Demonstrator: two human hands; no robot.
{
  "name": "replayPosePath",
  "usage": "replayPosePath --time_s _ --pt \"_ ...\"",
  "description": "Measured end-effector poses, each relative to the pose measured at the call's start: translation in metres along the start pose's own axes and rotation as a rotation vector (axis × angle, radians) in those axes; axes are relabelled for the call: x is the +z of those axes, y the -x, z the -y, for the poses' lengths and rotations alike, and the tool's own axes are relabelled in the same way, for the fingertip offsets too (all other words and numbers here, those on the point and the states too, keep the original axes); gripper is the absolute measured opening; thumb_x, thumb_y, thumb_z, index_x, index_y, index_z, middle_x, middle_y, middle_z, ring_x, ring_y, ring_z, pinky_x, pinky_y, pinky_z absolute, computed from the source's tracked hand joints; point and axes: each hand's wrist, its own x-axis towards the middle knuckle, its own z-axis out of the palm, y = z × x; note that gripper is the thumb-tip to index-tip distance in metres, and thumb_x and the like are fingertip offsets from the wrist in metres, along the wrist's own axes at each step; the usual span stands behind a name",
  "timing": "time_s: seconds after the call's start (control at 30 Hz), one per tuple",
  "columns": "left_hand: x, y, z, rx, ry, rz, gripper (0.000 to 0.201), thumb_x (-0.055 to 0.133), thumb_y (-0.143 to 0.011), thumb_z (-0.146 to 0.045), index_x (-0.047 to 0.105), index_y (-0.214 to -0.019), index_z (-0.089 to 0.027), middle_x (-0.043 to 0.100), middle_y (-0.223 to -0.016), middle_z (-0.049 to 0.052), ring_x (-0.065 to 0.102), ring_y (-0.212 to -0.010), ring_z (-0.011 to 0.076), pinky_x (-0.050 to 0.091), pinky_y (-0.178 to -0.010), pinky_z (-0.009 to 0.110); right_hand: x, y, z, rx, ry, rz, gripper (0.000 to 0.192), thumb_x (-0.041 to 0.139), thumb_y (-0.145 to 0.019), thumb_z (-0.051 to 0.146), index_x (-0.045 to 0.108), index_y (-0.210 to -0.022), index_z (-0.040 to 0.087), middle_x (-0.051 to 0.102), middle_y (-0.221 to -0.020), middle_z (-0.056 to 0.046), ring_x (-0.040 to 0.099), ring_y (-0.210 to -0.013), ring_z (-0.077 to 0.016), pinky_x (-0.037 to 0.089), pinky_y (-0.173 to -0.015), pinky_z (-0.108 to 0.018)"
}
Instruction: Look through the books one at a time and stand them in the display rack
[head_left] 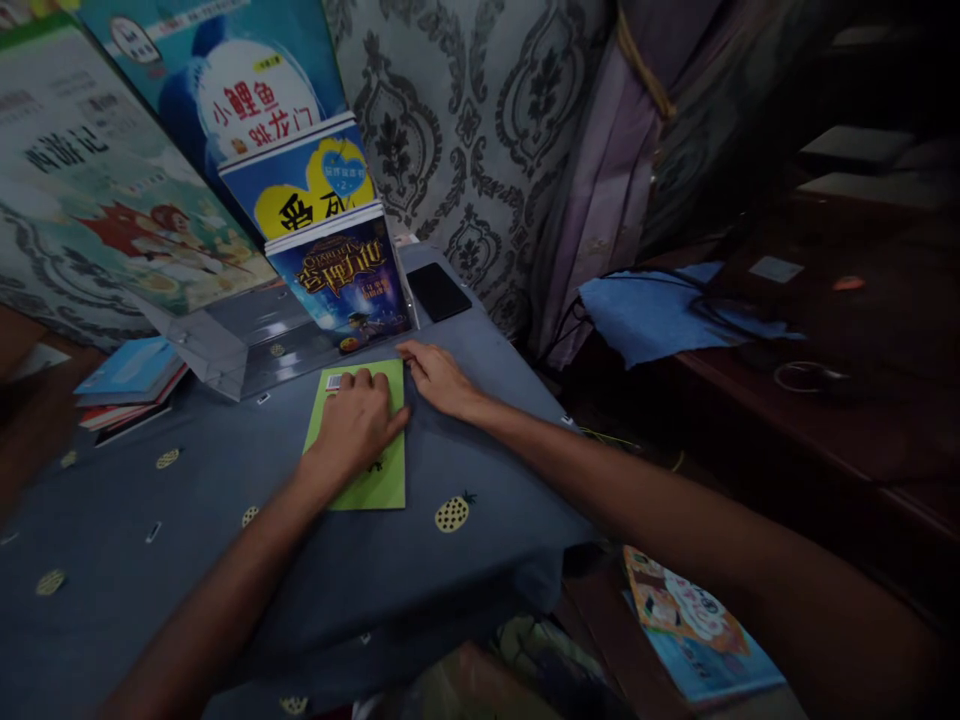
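A green book (390,485) with a white barcode label lies on the cloth-covered table. My left hand (358,415) rests across its cover, fingers stretched forward and thumb out to the side. At the book's far right corner is my right hand (437,378), its thumb and fingers closed together on that corner; the fingertips are small in view. Just beyond stands a dark blue book (341,285) with gold lettering, in front of a blue and yellow book (307,185) in a clear stand (214,355).
Two larger picture books, one white-green (142,190) and one blue (172,60), stand behind at left. A small stack of books (135,380) lies left of the stand. A black phone (439,292) lies near the table's right edge. Lower right are more books (705,640); cables cross a blue cloth (652,315).
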Motion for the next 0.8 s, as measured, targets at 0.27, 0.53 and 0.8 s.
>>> replayPosePath --time_s 0.27,0.53,0.8 --pt "-0.011 -0.012 -0.016 -0.024 -0.097 0.056 0.037 0.047 -0.096 -0.030 0.063 -0.117 -0.004 0.070 -0.115 0.024 0.067 -0.108 0.0355 0.052 -0.089 0.044 -0.008 -0.001 0.003 0.008 -0.056 0.012 0.045 0.042 -0.087 0.001 0.063 -0.123 0.015 0.073 -0.115 -0.011 0.065 -0.109 -0.0209 0.049 -0.099 -0.037" --pt "0.001 0.015 0.005 0.062 -0.099 0.074 0.028 0.044 -0.096 -0.027 0.064 -0.107 -0.011 0.071 -0.108 0.019 0.069 -0.105 0.0328 0.054 -0.080 0.039 -0.022 0.008 0.016 0.030 -0.116 0.087 0.039 0.049 -0.086 0.006 0.070 -0.119 0.014 0.076 -0.089 -0.006 0.069 -0.086 -0.0187 0.050 -0.084 -0.030" --pt "0.007 0.017 0.005 0.024 -0.080 0.043 0.035 0.037 -0.100 -0.030 0.068 -0.100 -0.013 0.073 -0.101 0.016 0.072 -0.098 0.0319 0.053 -0.074 0.038 -0.022 0.006 0.012 0.034 -0.248 0.074 0.039 0.049 -0.084 0.001 0.069 -0.115 0.011 0.074 -0.077 -0.003 0.069 -0.074 -0.0158 0.051 -0.076 -0.028"
